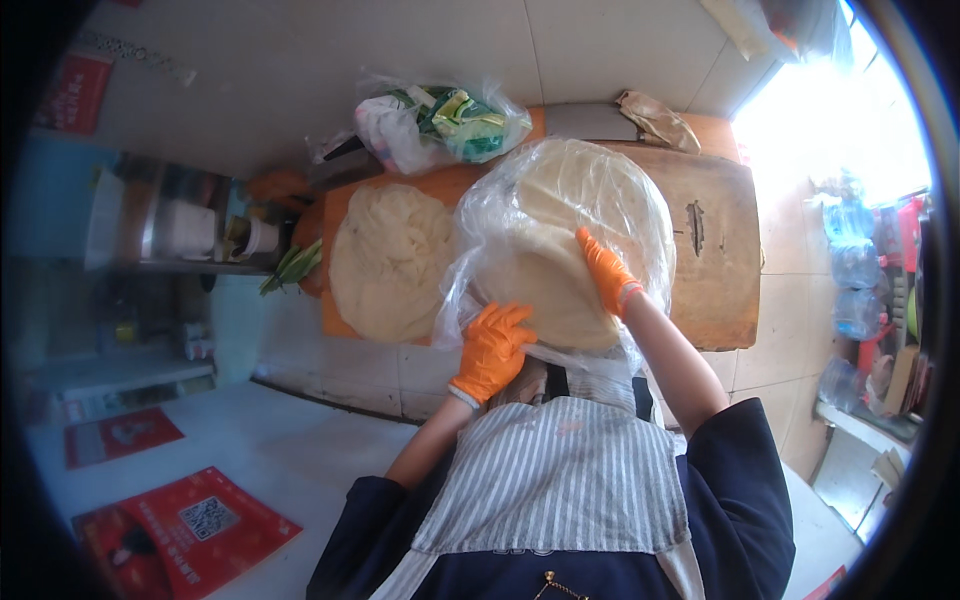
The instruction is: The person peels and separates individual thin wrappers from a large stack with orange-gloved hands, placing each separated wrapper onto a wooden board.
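Both hands wear orange gloves. A stack of pale, round flatbreads or dough sheets (pixel 547 277) lies in a clear plastic bag (pixel 480 217) in front of me. My right hand (pixel 606 271) rests on the stack's right part, fingers held together and pointing away from me. At the bag's near left edge is my left hand (pixel 495 349), its fingers bent over the plastic; whether it grips the film is unclear. Left of the bag, another pale, wrinkled round pile (pixel 394 262) lies uncovered on the orange-brown wooden surface (pixel 334 315).
A thick wooden board (pixel 720 300) extends to the right. Behind it lie a cleaver (pixel 589 122) and a crumpled tan cloth or glove (pixel 660 120) by the wall. A plastic bag with green packaging (pixel 465 124) stands at the back. Green leaves (pixel 292 266) stick out at left.
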The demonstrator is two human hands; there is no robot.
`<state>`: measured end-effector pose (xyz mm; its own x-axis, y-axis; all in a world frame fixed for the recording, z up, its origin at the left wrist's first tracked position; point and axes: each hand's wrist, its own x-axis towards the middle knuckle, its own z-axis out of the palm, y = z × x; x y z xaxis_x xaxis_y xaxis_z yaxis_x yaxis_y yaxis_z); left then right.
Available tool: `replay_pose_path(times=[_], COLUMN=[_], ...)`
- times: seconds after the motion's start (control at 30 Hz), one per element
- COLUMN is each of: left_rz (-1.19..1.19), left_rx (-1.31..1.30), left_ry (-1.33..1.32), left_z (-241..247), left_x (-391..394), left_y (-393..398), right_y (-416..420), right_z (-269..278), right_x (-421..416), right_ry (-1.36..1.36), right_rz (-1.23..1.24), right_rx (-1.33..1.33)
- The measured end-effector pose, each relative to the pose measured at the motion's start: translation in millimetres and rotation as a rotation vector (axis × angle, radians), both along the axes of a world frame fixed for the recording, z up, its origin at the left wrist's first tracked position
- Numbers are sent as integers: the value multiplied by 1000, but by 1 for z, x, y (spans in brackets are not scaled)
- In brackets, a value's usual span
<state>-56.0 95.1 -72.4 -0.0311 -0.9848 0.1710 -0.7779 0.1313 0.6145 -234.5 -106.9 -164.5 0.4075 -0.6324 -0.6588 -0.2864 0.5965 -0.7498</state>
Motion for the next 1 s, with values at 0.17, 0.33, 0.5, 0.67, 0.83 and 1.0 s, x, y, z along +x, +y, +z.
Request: replay_pose_path(times=[0.17,0.33,0.5,0.67,0.83,1.0], left_rz=[34,149,50,17,7,-132], left_rx=[140,331,263,208,498,461], left_ry=[9,-31,-165,-157,-215,-1], left_z=[-9,-9,-9,-16,-21,52], left_x=[19,38,48,54,51,16], left_y=[-15,-15,-9,-3,-15,-40], right_y=[-47,-82,-108,-92,-88,-91], right_z=[177,285,349,403,460,479], right_x=[-14,-53,-109,-137,-175,-187], right_ry=[-292,-492,-782,-739,-632,-591], right_rz=[-39,-361,-414,-247,-323,-372], right_rx=[117,-147,-201,-879,-1086,-1064])
